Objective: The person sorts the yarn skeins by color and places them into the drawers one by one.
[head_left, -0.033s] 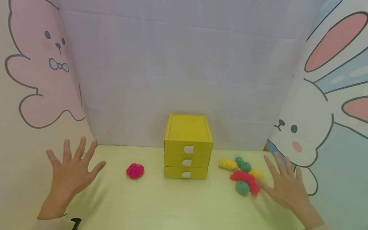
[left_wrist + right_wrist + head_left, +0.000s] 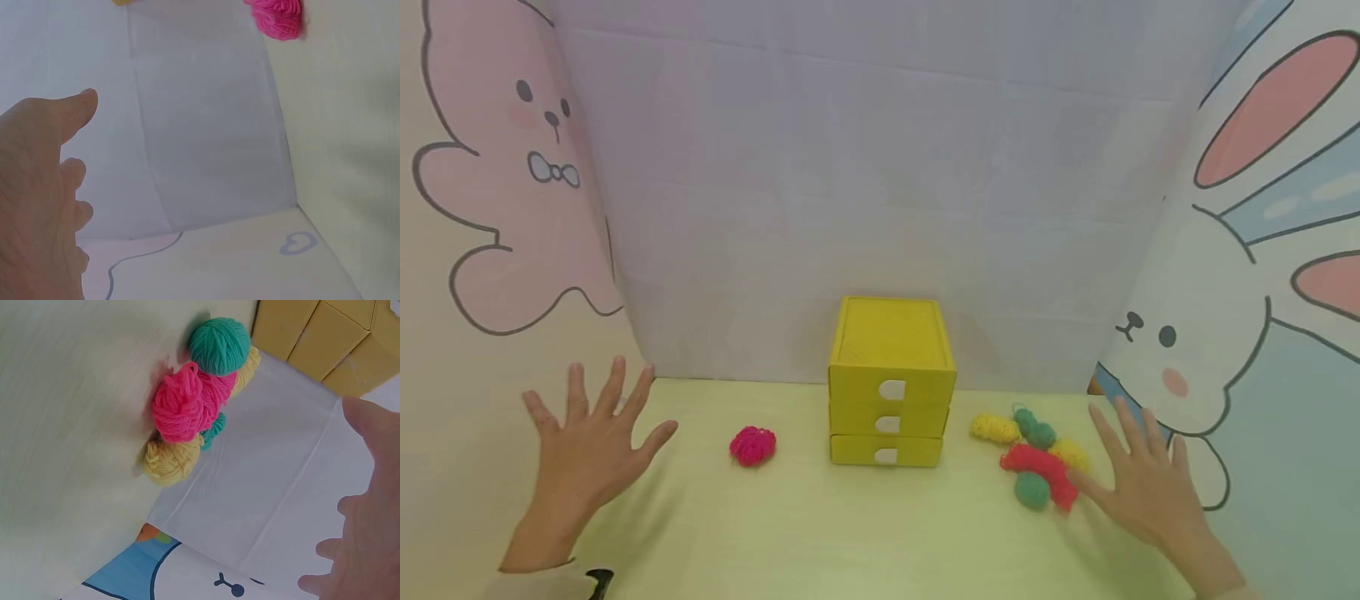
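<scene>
Both hands [image 2: 587, 454] [image 2: 1150, 492], head view only

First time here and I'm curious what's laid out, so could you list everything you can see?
drawer box: 1, yellow, middle of the table's far side
handle tabs: 3, white, down the box's front
pink ball of yarn: 1, left of the box
pink bundle of yarn: 1 or 2 pieces, right of the box
yellow yarn: 2, right of the box
green yarn: 2, maybe 3, same pile
table: 1, pale yellow-green, underneath
cloth: 1, pale grey, behind
bear picture: 1, pink, left wall
rabbit picture: 1, white and pink, right wall
heart drawing: 1, bluish outline, left wall
sleeves: 2, pale, bottom edge
left hand: 1, bare, left
right hand: 1, bare, right
</scene>
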`<state>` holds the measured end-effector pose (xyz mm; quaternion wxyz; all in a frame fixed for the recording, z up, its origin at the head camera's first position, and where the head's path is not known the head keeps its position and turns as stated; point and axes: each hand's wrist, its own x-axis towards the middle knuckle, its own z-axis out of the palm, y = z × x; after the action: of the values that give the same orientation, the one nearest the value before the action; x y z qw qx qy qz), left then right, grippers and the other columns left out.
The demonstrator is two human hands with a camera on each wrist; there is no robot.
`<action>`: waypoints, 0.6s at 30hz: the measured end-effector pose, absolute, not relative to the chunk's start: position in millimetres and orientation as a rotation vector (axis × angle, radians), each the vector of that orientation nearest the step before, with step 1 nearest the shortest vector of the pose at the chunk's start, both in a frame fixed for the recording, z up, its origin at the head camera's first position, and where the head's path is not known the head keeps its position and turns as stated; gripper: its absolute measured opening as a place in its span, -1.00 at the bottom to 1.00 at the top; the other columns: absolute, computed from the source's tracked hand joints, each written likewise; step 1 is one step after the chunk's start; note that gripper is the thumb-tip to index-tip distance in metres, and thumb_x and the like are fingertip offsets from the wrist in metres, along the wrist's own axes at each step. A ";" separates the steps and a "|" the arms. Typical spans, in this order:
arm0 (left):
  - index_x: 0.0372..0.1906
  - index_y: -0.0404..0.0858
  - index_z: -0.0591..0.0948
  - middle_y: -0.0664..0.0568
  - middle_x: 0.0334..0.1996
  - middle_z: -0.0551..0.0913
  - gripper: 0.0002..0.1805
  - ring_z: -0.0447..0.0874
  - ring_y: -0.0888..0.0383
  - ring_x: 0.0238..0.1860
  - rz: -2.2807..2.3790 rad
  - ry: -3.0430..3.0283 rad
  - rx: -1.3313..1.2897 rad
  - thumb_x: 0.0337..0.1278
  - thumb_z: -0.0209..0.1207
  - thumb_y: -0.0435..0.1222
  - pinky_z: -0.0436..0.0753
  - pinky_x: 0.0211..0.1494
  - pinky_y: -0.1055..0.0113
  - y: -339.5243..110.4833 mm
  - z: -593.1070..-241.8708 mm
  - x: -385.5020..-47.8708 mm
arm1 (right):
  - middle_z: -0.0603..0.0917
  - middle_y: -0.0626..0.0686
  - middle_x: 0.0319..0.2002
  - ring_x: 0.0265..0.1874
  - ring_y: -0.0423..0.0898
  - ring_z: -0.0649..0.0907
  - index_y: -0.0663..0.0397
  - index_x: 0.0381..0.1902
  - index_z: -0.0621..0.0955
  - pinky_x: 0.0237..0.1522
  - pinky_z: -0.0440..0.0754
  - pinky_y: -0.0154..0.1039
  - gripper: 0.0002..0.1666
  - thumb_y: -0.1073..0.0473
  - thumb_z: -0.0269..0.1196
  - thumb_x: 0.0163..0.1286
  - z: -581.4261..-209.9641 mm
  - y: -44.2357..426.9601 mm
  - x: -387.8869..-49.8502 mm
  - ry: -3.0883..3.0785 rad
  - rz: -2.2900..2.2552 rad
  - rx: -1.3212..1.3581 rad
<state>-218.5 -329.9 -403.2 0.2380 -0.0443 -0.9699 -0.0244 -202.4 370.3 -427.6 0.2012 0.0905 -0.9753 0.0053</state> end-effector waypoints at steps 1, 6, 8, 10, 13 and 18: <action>0.76 0.04 0.00 -0.27 0.71 -0.06 0.00 -0.45 -0.56 0.63 -0.069 -2.657 -0.120 0.44 0.08 0.32 -0.73 0.36 -0.56 -329.7 -402.9 -218.5 | 0.05 0.37 0.66 0.50 0.60 0.12 -0.08 0.75 0.03 0.26 0.05 0.76 0.29 -0.53 0.29 0.35 -426.6 370.5 -203.3 -2.729 0.008 0.253; 0.76 0.04 0.00 -0.26 0.72 -0.06 -0.01 -0.44 -0.55 0.64 -0.078 -2.650 -0.123 0.44 0.08 0.31 -0.72 0.36 -0.56 -328.2 -400.2 -220.1 | 0.04 0.37 0.67 0.49 0.60 0.14 -0.08 0.75 0.04 0.26 0.06 0.77 0.29 -0.54 0.28 0.34 -427.9 372.9 -203.7 -2.725 -0.026 0.250; 0.76 0.04 0.00 -0.26 0.72 -0.07 -0.01 -0.44 -0.55 0.64 -0.080 -2.649 -0.123 0.45 0.08 0.31 -0.72 0.36 -0.56 -328.1 -399.5 -220.8 | 0.03 0.36 0.67 0.50 0.59 0.14 -0.08 0.75 0.05 0.26 0.05 0.77 0.29 -0.54 0.29 0.34 -428.4 373.4 -203.1 -2.715 -0.026 0.250; 0.76 0.05 0.00 -0.26 0.72 -0.08 -0.01 -0.43 -0.56 0.63 -0.078 -2.653 -0.122 0.45 0.07 0.32 -0.72 0.36 -0.56 -328.4 -399.4 -221.2 | 0.06 0.36 0.67 0.49 0.58 0.15 -0.08 0.74 0.07 0.25 0.06 0.77 0.28 -0.53 0.30 0.33 -427.5 372.7 -202.3 -2.705 -0.021 0.255; 0.76 0.05 -0.03 -0.26 0.72 -0.10 -0.01 -0.43 -0.57 0.63 -0.075 -2.662 -0.119 0.45 0.06 0.32 -0.73 0.35 -0.55 -329.3 -399.5 -221.5 | 0.06 0.37 0.66 0.50 0.59 0.14 -0.07 0.74 0.07 0.26 0.04 0.77 0.27 -0.53 0.30 0.34 -423.6 369.1 -201.5 -2.711 -0.011 0.257; 0.77 0.04 -0.06 -0.27 0.72 -0.11 0.00 -0.45 -0.57 0.63 -0.076 -2.671 -0.121 0.46 0.04 0.33 -0.75 0.35 -0.55 -328.7 -399.4 -222.3 | 0.04 0.35 0.68 0.53 0.59 0.09 -0.07 0.75 0.05 0.30 0.02 0.75 0.24 -0.53 0.24 0.39 -415.6 358.6 -202.1 -2.749 0.017 0.253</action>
<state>-222.3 -328.7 -399.4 0.2313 -0.0441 -0.9715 -0.0275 -202.1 358.6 -415.6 0.1895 0.0900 -0.9777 0.0060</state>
